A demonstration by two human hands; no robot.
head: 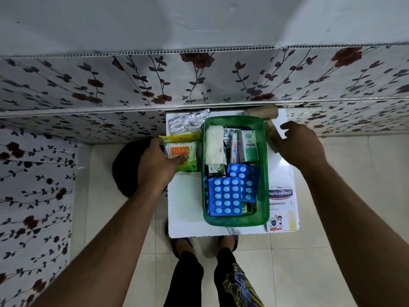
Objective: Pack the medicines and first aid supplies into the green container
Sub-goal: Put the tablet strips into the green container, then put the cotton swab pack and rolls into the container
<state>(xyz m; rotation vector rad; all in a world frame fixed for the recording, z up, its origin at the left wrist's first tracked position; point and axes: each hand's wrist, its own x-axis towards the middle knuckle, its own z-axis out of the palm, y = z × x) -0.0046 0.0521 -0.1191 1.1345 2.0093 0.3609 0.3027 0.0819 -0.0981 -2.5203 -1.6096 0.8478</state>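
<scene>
Green container (264, 173) is sitting mid-table on the white table (188, 207), already well loaded; packing is looking more than half done.

Left hand (158, 165): my fingers are closing on the Tulips cotton-bud pack (184, 151), which is lying just left of the container, touching or nearly touching its wall. Thumb is on top of the pack; I cannot tell whether it is lifted off the table yet.

Right hand (298, 142): my fingers are loosely spread, holding nothing that I can see, hovering over a brown roll (271, 134) just right of the container's far corner. Contact with the roll: cannot tell.

Inside the container, going near to far: two blue blister strips (225, 196) overlapping, a white gauze wad (214, 147), a white tube (234, 149), a small green-and-white box (249, 147).

Still outside, judging by position: the cotton-bud pack, the brown roll, a second brown roll (263, 111) beyond the container's far right corner, a silver foil strip (188, 121) beyond its far left corner, and the Hansaplast box (282, 207) just right of its near end. Five items remaining, by my count.
</scene>
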